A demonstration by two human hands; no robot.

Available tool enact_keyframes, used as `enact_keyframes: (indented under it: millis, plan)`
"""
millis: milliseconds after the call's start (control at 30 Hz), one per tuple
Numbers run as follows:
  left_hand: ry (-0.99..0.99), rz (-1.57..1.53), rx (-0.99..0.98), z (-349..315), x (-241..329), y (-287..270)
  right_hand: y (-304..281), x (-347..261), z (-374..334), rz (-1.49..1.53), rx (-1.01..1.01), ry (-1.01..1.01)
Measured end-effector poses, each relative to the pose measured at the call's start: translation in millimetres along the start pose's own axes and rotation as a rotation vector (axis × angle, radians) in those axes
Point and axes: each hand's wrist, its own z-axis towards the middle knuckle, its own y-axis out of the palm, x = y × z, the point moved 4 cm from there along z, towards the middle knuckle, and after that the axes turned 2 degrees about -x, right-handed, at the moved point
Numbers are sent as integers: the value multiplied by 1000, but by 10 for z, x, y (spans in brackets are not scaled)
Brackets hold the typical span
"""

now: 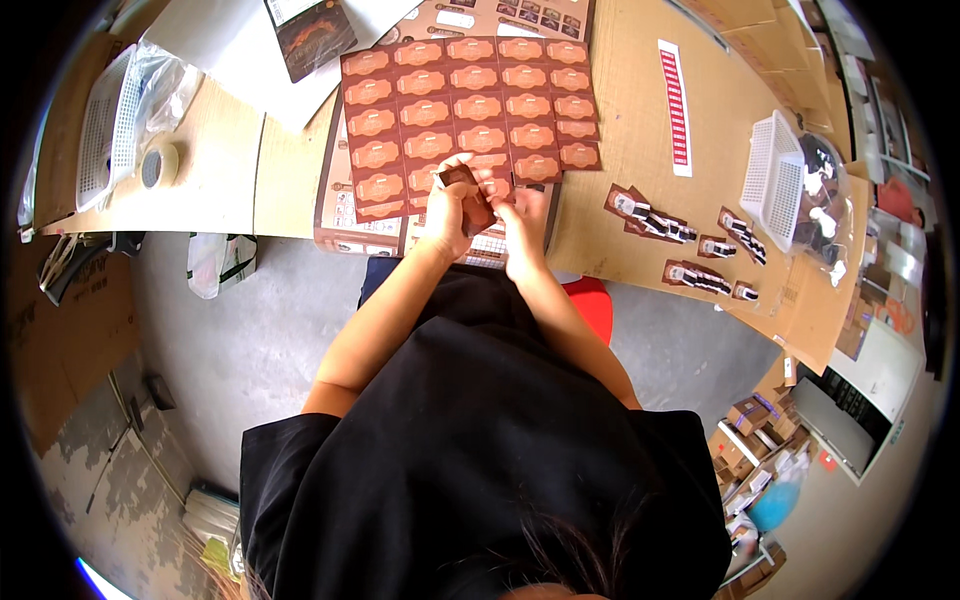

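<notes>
My left hand [447, 212] is closed round a small dark-brown card piece [474, 212], which it holds up tilted above the table's near edge. It may be a single card or a small stack; I cannot tell. Close beside its right edge is my right hand [522, 228], its fingers partly smeared by motion, so their grip is unclear. Just beyond both hands lie rows of brown cards [427, 111] with pale orange framed labels, edge to edge. Under them spreads a larger printed brown sheet [333, 200].
To the right lie several black-and-white striped cutout pieces [650, 218], a red-and-white strip [675, 108] and a white basket [773, 180]. At left are a tape roll [158, 166] and another white basket [108, 130]. A dark booklet [312, 38] rests at the back. Behind my right arm is a red seat [592, 308].
</notes>
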Motion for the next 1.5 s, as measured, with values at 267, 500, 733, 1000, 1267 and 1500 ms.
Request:
enact_keyframes:
  millis: [267,500,733,1000,1267,1500]
  plan:
    - [-439,266,-304,517,-23,-47,-623,-97,686,120,387,365]
    - [-689,154,-259,1209,-387,154,-653,108,950,43,231,349]
    - [-706,124,-400,1400,-196,82,-548,92,1023,-53,286,221]
    - [-517,89,-628,1367,15,-159,-445,267,1067,-207,245,-19]
    - [-536,-94,-536,1395,-12,-125,-286,119,857,49,188,-228]
    - [-593,-101,-534,1385,-59,-168,-199,209,695,227,241,-219]
